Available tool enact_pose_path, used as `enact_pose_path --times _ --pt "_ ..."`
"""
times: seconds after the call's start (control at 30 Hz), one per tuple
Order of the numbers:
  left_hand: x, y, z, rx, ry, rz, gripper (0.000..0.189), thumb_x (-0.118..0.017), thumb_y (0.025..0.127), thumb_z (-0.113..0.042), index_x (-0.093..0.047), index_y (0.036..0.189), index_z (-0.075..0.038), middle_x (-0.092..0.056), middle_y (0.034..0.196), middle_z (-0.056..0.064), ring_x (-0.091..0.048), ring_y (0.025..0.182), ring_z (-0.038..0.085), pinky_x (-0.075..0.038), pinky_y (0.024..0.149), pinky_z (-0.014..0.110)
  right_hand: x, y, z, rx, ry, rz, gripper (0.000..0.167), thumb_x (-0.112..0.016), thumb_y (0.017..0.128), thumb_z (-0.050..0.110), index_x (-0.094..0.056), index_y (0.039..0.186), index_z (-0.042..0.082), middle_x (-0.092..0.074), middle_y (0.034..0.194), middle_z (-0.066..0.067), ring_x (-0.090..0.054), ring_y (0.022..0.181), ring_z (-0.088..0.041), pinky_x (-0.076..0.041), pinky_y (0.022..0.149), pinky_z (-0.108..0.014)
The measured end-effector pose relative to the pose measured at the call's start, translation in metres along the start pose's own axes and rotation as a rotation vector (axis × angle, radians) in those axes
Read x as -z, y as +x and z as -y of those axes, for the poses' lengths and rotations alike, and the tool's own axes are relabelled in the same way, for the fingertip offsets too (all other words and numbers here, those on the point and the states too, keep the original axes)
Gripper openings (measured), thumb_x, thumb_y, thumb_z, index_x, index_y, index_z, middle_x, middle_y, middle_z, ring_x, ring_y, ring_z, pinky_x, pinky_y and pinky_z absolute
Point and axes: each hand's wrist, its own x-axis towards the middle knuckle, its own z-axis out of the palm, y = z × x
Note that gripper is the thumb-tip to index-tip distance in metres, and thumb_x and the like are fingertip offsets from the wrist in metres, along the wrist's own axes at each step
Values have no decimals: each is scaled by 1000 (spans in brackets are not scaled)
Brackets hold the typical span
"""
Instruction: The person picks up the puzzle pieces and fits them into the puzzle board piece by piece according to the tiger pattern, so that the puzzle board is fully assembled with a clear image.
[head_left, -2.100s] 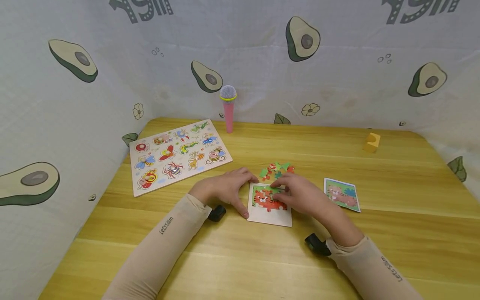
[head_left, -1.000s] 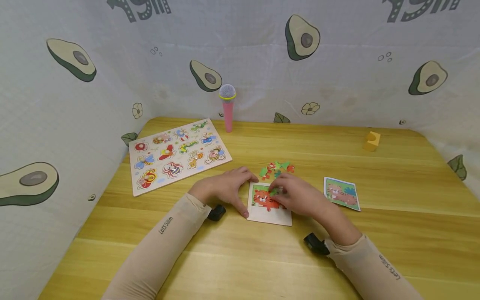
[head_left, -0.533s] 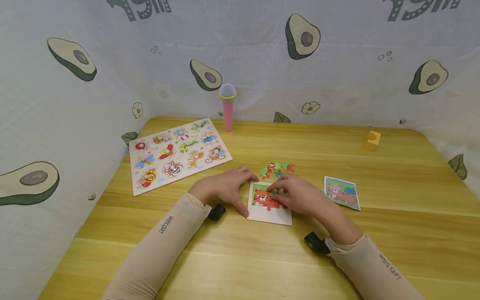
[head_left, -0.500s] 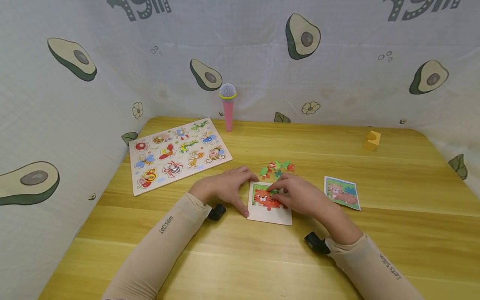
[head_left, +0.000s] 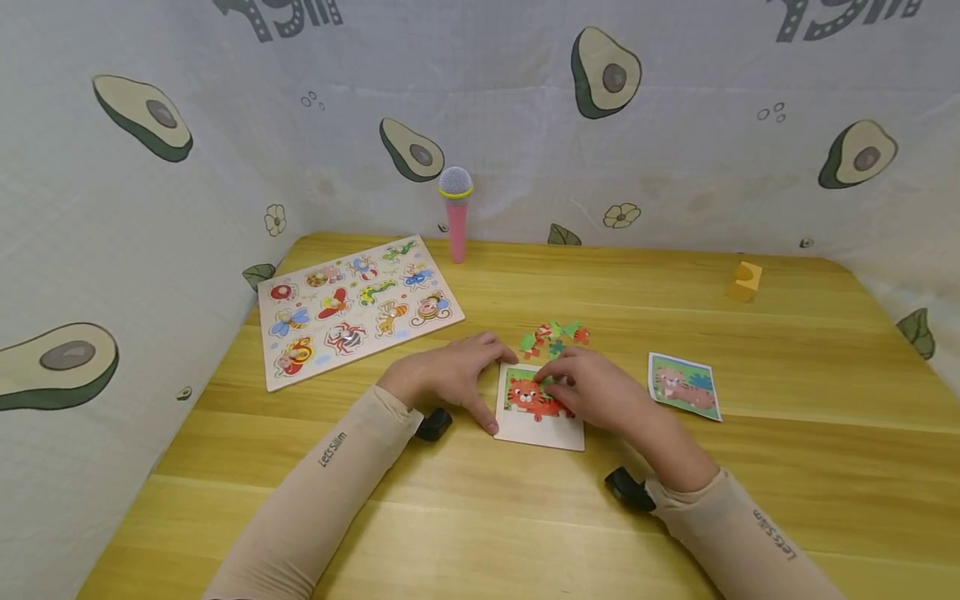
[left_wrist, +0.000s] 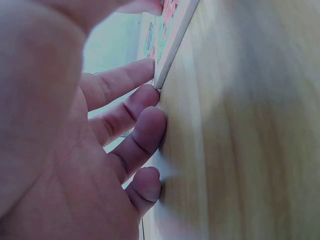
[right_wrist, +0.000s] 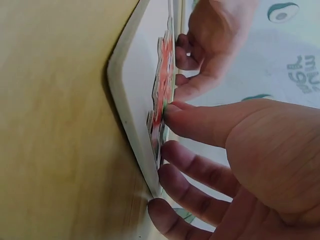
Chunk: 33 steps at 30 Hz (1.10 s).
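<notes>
A square jigsaw board [head_left: 538, 432] lies on the table, partly filled with pieces of an orange tiger picture [head_left: 528, 395]. My left hand [head_left: 459, 374] holds the board's left side, thumb at the near corner and index finger at the far one. In the left wrist view, its other fingertips [left_wrist: 150, 127] rest on the table beside the board. My right hand [head_left: 600, 385] is over the picture's right part, thumb and index finger pinching a puzzle piece, mostly hidden. Some green shows under the thumb [right_wrist: 179, 120] in the right wrist view. Loose puzzle pieces [head_left: 556, 348] lie behind the board.
A wooden insect peg puzzle [head_left: 360, 312] lies at the back left. Behind it a pink toy microphone [head_left: 457, 225] stands upright. A small tiger picture card [head_left: 684, 387] lies right of my right hand. A yellow block [head_left: 744, 282] sits at the back right.
My right fingertips have shifted slightly left and nearer over the tiger picture, whose upper pieces now lie closer together. The left hand stays on the board.
</notes>
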Motion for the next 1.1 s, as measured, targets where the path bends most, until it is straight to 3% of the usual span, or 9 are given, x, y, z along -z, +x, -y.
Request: enact_pose_path --times 0.3,0.57,0.87,1.1 --pt "-1 1 1 -11 12 -13 97 -93 64 -51 -49 144 -19 -44 135 -5 -43 124 17 -34 107 35 4 -2 -3 18 87 44 21 -70 94 10 -78 114 10 -60 99 -1 -53 79 -16 -47 69 -33" --pt "-1 1 1 -9 17 -16 98 -93 64 -53 -49 144 -20 -44 136 -5 -42 124 17 -34 107 35 7 0 -2 -22 29 57 15 -75 91 14 -79 105 15 -66 104 -1 -59 90 -18 -51 80 -40" --pt "-2 2 2 -12 20 -20 96 -93 64 -53 -49 144 -19 -44 135 -5 -43 123 16 -34 107 34 7 2 -4 3 87 62 13 -75 90 13 -79 102 11 -65 102 -1 -58 86 -17 -51 76 -36" --pt "-2 1 2 -12 15 -19 96 -93 65 -52 -49 144 -19 -43 136 -5 -42 124 16 -34 107 33 5 2 -5 0 92 57 18 -79 88 20 -77 103 12 -65 101 0 -54 86 -18 -47 77 -37"
